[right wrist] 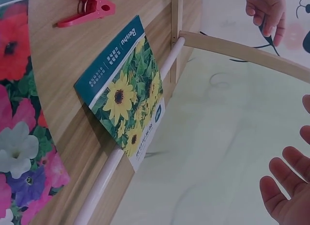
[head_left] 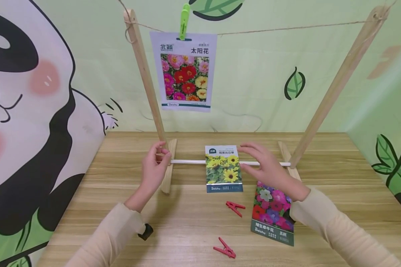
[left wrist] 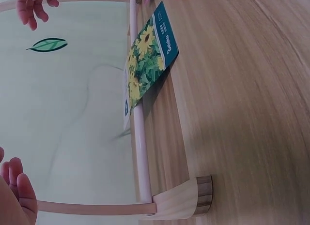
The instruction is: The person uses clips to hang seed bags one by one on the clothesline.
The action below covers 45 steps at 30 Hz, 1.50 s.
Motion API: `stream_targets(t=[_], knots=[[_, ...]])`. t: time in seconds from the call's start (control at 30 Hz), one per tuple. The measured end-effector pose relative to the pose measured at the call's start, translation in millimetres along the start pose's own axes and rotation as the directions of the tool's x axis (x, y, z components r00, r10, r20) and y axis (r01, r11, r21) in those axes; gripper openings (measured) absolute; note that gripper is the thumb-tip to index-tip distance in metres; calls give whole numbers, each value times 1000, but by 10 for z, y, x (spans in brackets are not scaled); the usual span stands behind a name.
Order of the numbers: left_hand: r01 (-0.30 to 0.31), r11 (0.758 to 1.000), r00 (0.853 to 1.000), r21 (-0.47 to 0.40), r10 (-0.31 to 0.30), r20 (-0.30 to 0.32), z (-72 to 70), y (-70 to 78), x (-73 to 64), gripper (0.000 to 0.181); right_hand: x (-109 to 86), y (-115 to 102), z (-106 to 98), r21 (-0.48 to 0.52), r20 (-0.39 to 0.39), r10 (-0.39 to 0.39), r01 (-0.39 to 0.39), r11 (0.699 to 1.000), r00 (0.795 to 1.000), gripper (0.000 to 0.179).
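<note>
A seed packet with yellow sunflowers (head_left: 223, 170) leans across the white rod (head_left: 188, 161), its lower edge toward the front. My right hand (head_left: 265, 163) is just right of this packet, fingers spread and holding nothing; the right wrist view shows a gap between them. Beside the left post, my left hand (head_left: 155, 163) is raised with loosely bent fingers and nothing in them. A second packet, with pink and purple flowers (head_left: 272, 211), lies partly hidden under my right forearm. Two red clothespins, one nearer the rod (head_left: 235, 208) and one nearer me (head_left: 225, 249), lie on the table.
Twine (head_left: 287, 28) runs between two wooden posts, left (head_left: 145, 74) and right (head_left: 341, 87). A green clothespin (head_left: 184, 22) holds a portulaca-like flower packet (head_left: 187, 74) on it. Behind stands a wall with a panda picture (head_left: 60, 107). The wooden table (head_left: 187, 222) lies below.
</note>
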<state>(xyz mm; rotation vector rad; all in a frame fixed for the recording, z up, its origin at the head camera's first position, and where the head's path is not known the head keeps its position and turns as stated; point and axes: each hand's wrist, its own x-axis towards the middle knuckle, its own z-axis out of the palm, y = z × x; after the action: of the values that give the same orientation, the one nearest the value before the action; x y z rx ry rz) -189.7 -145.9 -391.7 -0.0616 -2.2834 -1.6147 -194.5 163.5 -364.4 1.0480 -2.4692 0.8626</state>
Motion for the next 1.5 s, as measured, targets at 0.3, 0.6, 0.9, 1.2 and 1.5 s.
stream_targets(t=[0.3, 0.6, 0.9, 1.2, 1.5], knots=[[32, 999, 999, -10, -31, 9, 38, -73, -5, 32, -48, 3, 18, 13, 32, 54, -54, 998, 998, 45], [37, 999, 999, 40, -37, 13, 42, -93, -36, 32, -76, 13, 25, 21, 39, 87, -88, 996, 995, 43], [52, 998, 998, 43, -52, 17, 60, -141, -46, 30, -110, 45, 46, 24, 27, 73, -74, 997, 997, 43], [65, 996, 998, 56, -66, 24, 71, -179, -51, 29, -147, 73, 75, 34, 51, 123, -125, 992, 991, 41], [76, 995, 996, 68, -78, 31, 88, -200, -57, 28, -188, 122, 124, 56, 58, 118, -122, 991, 991, 42]])
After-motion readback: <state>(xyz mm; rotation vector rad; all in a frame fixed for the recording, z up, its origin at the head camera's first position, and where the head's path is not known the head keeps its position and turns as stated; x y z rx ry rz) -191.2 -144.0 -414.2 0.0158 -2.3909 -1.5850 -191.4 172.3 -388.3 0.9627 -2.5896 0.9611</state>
